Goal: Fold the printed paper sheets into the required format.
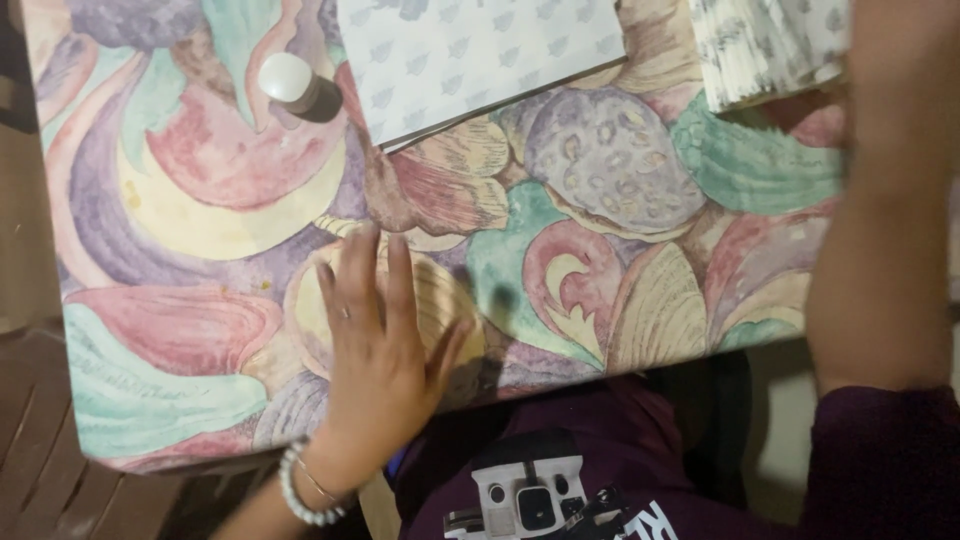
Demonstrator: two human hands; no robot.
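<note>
- The left hand point(375, 345) is lying flat on the table point(200, 330), palm down, fingers spread and pinching nothing; a ring is showing on one finger and a pale beaded bracelet point(300, 490) is sitting round the wrist
- The table is wearing a cloth painted with large shells in pink, mauve, green and yellow, and its near edge is running just under the heel of that hand
- The right arm point(885, 200) is reaching up the right side of the view, blurred, and the right hand itself is running out past the top edge, so I cannot tell whether its fingers are spread or pressed together
- A stack of patterned paper point(760, 50) is lying at the top right, next to that arm; its far part is being cut off by the frame, and whether the hand is touching it is hidden
- A flat sheet of pale patterned paper point(470, 50) is lying at the top centre, also cropped at the top, well apart from the left hand
- A small dark bottle with a white round cap point(298, 85) is lying just left of that sheet; its label is too small to make out
- A dark purple sleeve point(880, 450) and a chest-mounted device point(530, 500) are filling the bottom edge, partly cropped
</note>
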